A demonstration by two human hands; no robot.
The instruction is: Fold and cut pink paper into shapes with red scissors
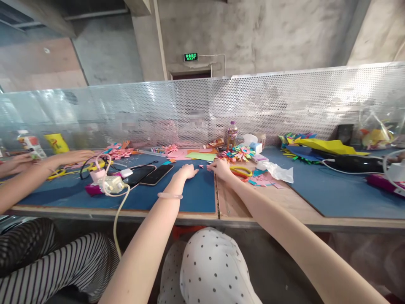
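Observation:
My left hand (188, 171), with a pale bangle on the wrist, rests low over the blue mat (190, 196), fingers stretched forward and nothing visible in them. A tiny pink folded paper piece (201, 166) lies on the mat just beyond its fingertips. To the right, my right hand (220, 168) has its fingers pressed together at the mat's edge; what they pinch, if anything, is too small to make out. Orange-yellow handled scissors (241, 171) lie beside that hand. Ahead are a yellow-green paper sheet (201, 156) and colourful paper flowers (240, 153).
Phones (156, 174) and a power strip with chargers (109, 184) lie left; its cable hangs over the table edge. A co-worker's arm (38, 177) reaches in farther left. A drink bottle (232, 134), paper scraps (264, 179) and crumpled plastic (281, 172) sit right. A perforated metal screen (142, 114) stands behind.

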